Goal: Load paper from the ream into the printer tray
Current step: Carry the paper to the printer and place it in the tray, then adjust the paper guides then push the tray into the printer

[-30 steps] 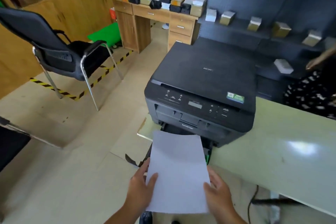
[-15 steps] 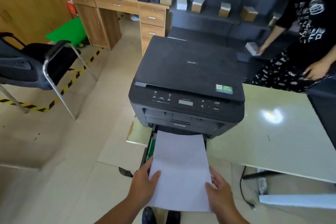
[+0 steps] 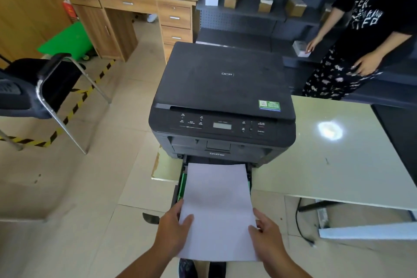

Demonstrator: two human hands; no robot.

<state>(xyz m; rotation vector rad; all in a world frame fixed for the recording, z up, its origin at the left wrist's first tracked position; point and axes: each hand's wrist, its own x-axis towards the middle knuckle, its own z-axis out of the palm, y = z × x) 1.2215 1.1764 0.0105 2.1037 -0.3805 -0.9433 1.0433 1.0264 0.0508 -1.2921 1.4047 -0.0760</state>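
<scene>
Closest in, both hands have the paper (image 3: pixel 217 207): the left hand (image 3: pixel 173 230) is pinching the near left edge, thumb on top and fingers under, and the right hand (image 3: pixel 266 236) is doing the same on the near right edge. So each grip is closed on the stack, not spread. Can't tell how thick the stack is from up here.

The paper sits over the pulled-out tray (image 3: pixel 180 187), far end right at the printer's mouth, near end hanging out past the tray toward the person. It looks like it's being lined up to drop in, not seated yet.

What could go wrong, I reckon: the stack looks a touch skewed against the green guide (image 3: pixel 184 184) on the left, so it could ride up on the guide and misfeed. Letting go unevenly could fan the sheets or bend a corner.

The printer (image 3: pixel 222 97) sits on the near left corner of the pale bench (image 3: pixel 338 165), tray sticking out over the floor, so a knee bump is possible. A black cable (image 3: pixel 301 223) dangles to the right, a chair (image 3: pixel 42 88) stands left, another person (image 3: pixel 370 36) is far right, and a desk (image 3: pixel 126 20) with boxes is at the back. Nothing blocks the tray itself.
</scene>
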